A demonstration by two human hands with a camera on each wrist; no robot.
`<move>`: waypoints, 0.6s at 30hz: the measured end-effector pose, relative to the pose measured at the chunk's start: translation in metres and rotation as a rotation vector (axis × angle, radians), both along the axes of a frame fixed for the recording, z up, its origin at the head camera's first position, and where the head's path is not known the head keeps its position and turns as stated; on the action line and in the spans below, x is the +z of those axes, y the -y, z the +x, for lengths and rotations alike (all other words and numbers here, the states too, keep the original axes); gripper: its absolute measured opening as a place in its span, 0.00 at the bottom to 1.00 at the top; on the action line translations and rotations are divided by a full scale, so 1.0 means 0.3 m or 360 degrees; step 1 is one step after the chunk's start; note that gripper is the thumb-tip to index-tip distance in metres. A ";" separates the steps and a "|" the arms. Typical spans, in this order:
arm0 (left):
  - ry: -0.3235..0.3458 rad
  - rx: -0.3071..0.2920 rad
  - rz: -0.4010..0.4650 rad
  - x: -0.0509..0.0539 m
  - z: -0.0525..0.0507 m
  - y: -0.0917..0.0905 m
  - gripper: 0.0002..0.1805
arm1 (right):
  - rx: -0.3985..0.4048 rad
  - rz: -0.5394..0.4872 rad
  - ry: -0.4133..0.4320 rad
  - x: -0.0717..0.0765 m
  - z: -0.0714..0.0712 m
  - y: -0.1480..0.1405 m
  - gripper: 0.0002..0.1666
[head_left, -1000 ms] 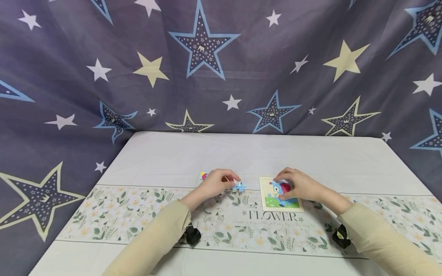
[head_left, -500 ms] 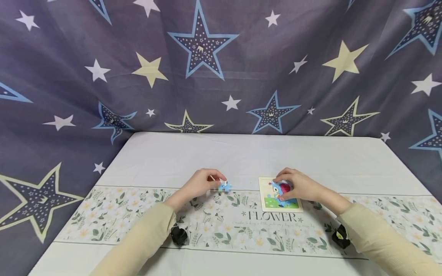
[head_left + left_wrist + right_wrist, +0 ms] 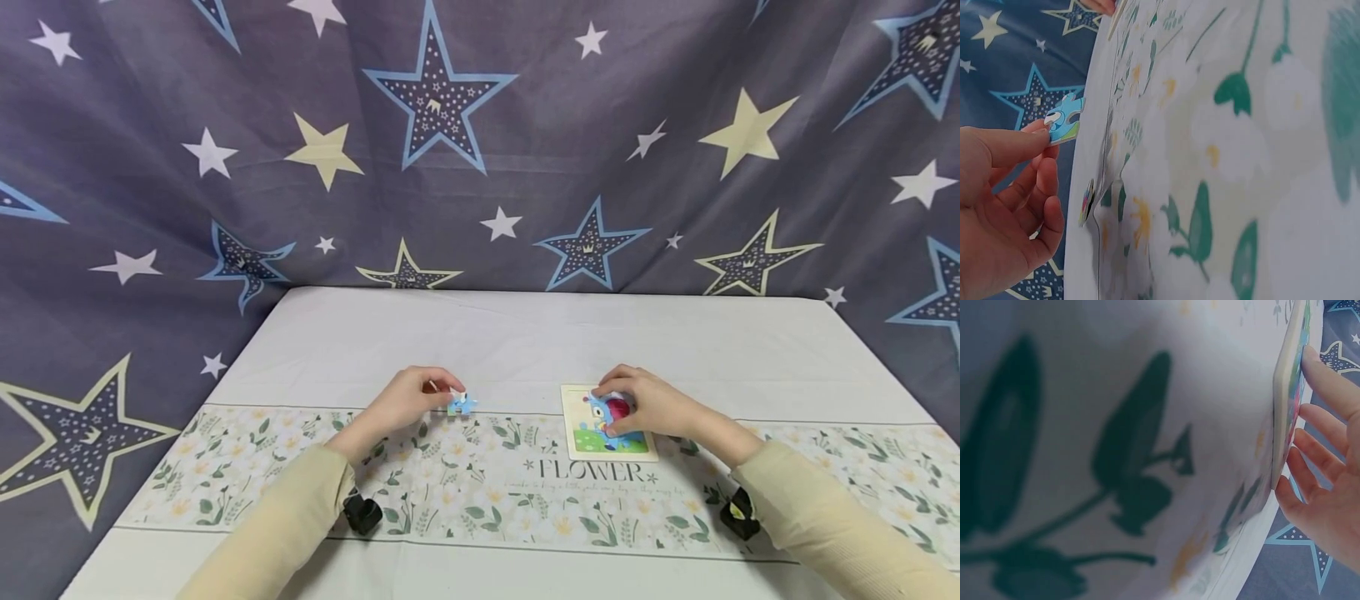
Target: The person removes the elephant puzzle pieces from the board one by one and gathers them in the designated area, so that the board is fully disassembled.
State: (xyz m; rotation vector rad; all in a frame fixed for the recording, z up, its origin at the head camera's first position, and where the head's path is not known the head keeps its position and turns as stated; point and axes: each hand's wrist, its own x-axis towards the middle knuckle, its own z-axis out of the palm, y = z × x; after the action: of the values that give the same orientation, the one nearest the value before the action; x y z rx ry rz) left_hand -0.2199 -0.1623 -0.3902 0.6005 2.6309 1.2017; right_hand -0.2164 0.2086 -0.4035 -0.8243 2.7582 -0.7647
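Pinched blue puzzle piece [image 3: 1062, 126] in left hand [image 3: 408, 398] | looked light, stiff, perhaps wooden | suited careful edge grip | rested right hand [image 3: 651, 403], spread-fingered, on puzzle board [image 3: 572, 402]

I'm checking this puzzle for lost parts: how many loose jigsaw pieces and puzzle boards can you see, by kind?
Loose jigsaw pieces: 2 (blue piece in the left hand, multicoloured piece on the tablecloth)
Puzzle boards: 1 (puzzle board under the right hand)
Total: 3
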 end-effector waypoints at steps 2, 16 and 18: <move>0.0009 0.0005 0.0005 -0.002 0.001 0.010 0.08 | 0.0002 -0.0001 0.0002 -0.001 -0.001 -0.001 0.33; 0.0121 0.0053 -0.0039 -0.021 0.015 0.078 0.09 | -0.0004 -0.0016 -0.0004 -0.008 0.000 -0.004 0.33; 0.0133 0.0058 -0.0058 -0.022 0.016 0.082 0.09 | -0.0002 -0.0018 -0.0009 -0.010 0.000 -0.004 0.33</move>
State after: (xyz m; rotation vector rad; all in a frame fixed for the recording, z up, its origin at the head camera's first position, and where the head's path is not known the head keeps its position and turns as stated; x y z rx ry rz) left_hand -0.2152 -0.1871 -0.3969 0.4867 2.5985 1.1604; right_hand -0.2165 0.2097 -0.4066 -0.8280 2.7619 -0.7801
